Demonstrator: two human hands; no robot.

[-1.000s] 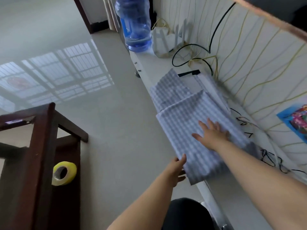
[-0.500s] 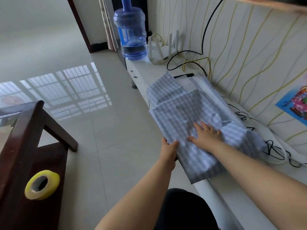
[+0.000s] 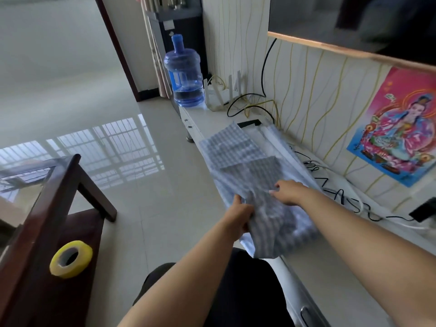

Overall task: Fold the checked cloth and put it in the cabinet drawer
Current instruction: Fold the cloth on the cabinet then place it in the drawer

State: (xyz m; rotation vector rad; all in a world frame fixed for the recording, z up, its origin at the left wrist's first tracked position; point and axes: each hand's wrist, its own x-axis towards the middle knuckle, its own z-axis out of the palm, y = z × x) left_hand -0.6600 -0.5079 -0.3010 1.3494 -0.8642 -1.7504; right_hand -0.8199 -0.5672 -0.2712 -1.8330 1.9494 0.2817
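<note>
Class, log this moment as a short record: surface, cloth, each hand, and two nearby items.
Surface: long white cabinet top along the wall
Cloth: blue-and-white checked cloth, partly folded, near end overhanging the front edge
Left hand: grips the cloth's front edge
Right hand: rests on the cloth, fingers curled at a fold
Far end: blue plastic water jug
Left: yellow tape roll on dark wooden table

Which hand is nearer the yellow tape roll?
Left. The left hand grips the cloth's near edge, on the side toward the tape roll; the right hand lies farther over, on the cloth.
</note>
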